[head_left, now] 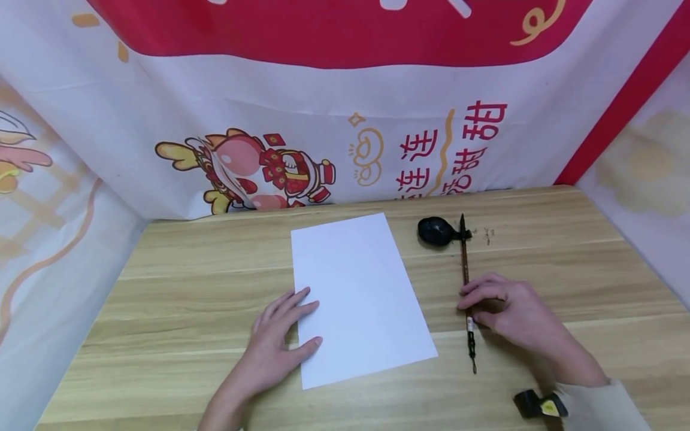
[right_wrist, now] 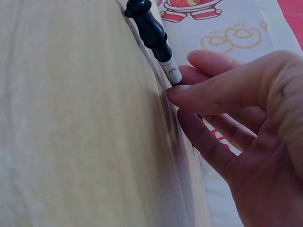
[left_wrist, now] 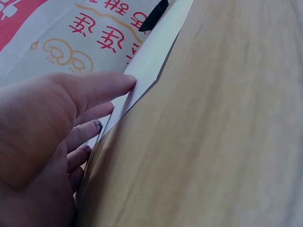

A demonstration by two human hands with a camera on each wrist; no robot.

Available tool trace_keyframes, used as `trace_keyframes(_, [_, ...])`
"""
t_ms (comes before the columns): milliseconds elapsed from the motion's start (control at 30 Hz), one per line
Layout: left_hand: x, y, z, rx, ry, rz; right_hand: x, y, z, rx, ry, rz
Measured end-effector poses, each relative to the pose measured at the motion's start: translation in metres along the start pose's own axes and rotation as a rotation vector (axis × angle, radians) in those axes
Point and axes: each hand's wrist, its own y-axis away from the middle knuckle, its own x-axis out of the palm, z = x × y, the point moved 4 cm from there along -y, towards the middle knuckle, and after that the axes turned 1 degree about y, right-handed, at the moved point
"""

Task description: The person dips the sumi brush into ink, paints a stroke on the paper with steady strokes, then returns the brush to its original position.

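Note:
My left hand (head_left: 275, 356) rests with spread fingers on the left edge of a blank white sheet of paper (head_left: 358, 299); in the left wrist view its thumb touches the paper's edge. To the right of the sheet, my right hand (head_left: 520, 314) pinches the brown shaft of a calligraphy brush (head_left: 465, 263) between thumb and fingers. The brush's dark tip points to the back and lies over the narrow end of a rounded black dish-like object (head_left: 435, 231). In the right wrist view, the brush's black end and white label (right_wrist: 171, 71) show beyond the thumb.
Small dark marks (head_left: 489, 236) lie on the wooden table (head_left: 188, 311) right of the black object. A black strap-like device (head_left: 530, 404) is at the right sleeve. A printed cloth (head_left: 269, 90) hangs behind the table, with cloth on both sides.

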Motion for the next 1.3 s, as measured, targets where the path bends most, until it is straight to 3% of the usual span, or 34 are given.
trace_keyframes(233, [0.0,0.0,-0.001,-0.003,0.003,0.009,0.001,0.0,0.003,-0.054,-0.028,0.008])
trace_keyframes(533, [-0.001,0.0,-0.002,0.003,-0.007,0.01,0.005,-0.003,0.007,0.02,-0.014,0.093])
trace_keyframes(867, [-0.001,0.001,-0.003,0.001,0.002,0.011,0.006,-0.004,0.007,-0.008,-0.057,0.075])
trace_keyframes(1100, [-0.001,0.001,-0.003,-0.005,0.009,0.01,0.0,-0.002,0.003,0.001,-0.208,0.045])
trace_keyframes(1300, [-0.001,0.001,-0.003,-0.011,0.004,0.015,-0.013,0.0,0.005,-0.092,-0.409,0.002])
